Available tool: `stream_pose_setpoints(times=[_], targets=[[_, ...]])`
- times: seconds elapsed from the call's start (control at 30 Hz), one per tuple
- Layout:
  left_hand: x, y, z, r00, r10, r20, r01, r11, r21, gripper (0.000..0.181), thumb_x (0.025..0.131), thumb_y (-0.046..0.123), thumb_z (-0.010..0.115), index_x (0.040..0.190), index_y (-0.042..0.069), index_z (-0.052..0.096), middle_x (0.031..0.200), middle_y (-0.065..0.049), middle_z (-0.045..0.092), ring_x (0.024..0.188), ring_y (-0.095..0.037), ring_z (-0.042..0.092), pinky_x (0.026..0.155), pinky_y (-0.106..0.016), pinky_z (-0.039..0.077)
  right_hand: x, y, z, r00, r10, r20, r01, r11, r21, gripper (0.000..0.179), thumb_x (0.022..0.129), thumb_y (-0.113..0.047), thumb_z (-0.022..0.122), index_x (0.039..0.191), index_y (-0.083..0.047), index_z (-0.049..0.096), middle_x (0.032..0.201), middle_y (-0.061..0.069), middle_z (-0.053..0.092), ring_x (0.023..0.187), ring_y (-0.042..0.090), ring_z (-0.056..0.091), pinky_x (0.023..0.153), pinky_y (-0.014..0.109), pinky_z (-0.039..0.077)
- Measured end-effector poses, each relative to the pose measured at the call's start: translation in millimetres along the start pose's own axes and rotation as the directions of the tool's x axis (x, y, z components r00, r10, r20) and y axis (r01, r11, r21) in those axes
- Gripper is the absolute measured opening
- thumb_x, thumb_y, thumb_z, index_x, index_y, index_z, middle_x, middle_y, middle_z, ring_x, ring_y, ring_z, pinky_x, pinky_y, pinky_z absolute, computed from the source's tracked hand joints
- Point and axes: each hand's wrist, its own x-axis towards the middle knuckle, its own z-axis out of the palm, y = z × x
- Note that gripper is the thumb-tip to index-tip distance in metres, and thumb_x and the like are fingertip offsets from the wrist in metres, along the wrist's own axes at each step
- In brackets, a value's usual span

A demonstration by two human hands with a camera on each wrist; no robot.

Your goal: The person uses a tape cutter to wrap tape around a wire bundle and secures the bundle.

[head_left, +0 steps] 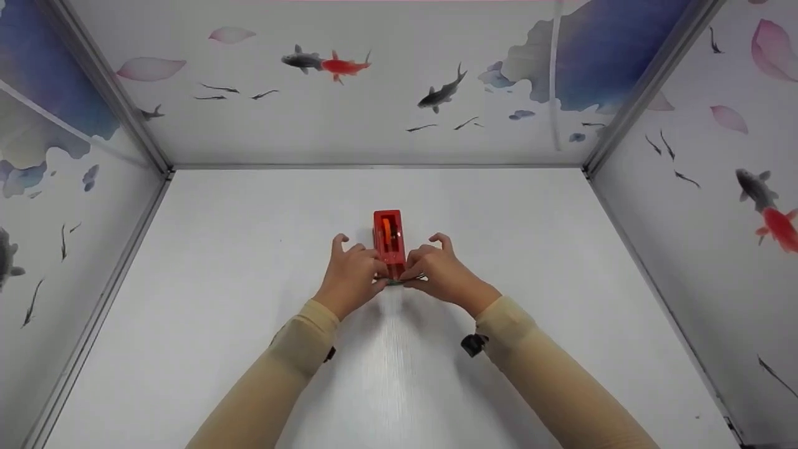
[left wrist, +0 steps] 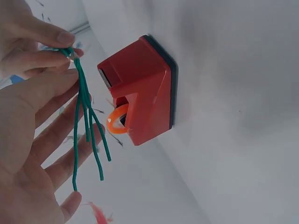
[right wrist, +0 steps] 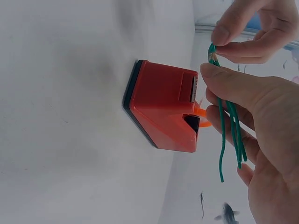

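Note:
Both hands meet at a bundle of thin green wires [left wrist: 82,91] in front of a red tape dispenser [head_left: 389,240]. My left hand [head_left: 352,274] pinches the bundle between thumb and fingers from the left. From the right, my right hand [head_left: 447,274] pinches it close by. A small shiny, clear-looking band [left wrist: 73,56] sits round the wires between the fingertips. Several loose wire ends fan out along each palm in the wrist views. The dispenser stands upright on its dark base, with an orange ring [left wrist: 117,118] inside; neither hand appears to grip it.
The white table [head_left: 393,386] runs beneath both arms. Panels printed with fish and petals [head_left: 374,125] enclose it at the back and both sides, joined by grey metal edging [head_left: 374,166]. A small black device [head_left: 474,345] is worn at the right wrist.

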Motion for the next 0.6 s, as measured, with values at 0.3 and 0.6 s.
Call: stream_pose_setpoints(times=[0.3, 0.6], targets=[[4.3, -7.9, -1.9, 0.992, -0.019, 0.121, 0.029, 0.996, -0.083, 0.016, 0.088, 0.038, 0.083, 0.1, 0.027, 0.085, 0.091, 0.007, 0.079, 0.096, -0.016, 0.064, 0.119, -0.062, 0.022, -2.4, -0.1, 1.8, 1.0, 0.005, -0.03, -0.005, 1.0, -0.006, 0.02, 0.082, -0.013, 0.088, 0.1, -0.022, 0.085, 0.088, -0.004, 0.074, 0.091, 0.012, 0.065, 0.113, 0.059, 0.025], [-0.4, -4.8, 5.8, 0.995, -0.013, 0.095, 0.027, 0.988, -0.15, 0.013, 0.088, 0.034, 0.083, 0.095, 0.023, 0.085, 0.075, 0.006, 0.074, 0.086, -0.014, 0.061, 0.119, -0.06, 0.023, -4.9, -1.9, 3.2, 0.998, 0.056, -0.026, -0.057, 0.997, -0.056, 0.017, 0.084, -0.019, 0.088, 0.099, -0.026, 0.085, 0.09, -0.008, 0.076, 0.093, 0.011, 0.065, 0.113, 0.06, 0.023]])
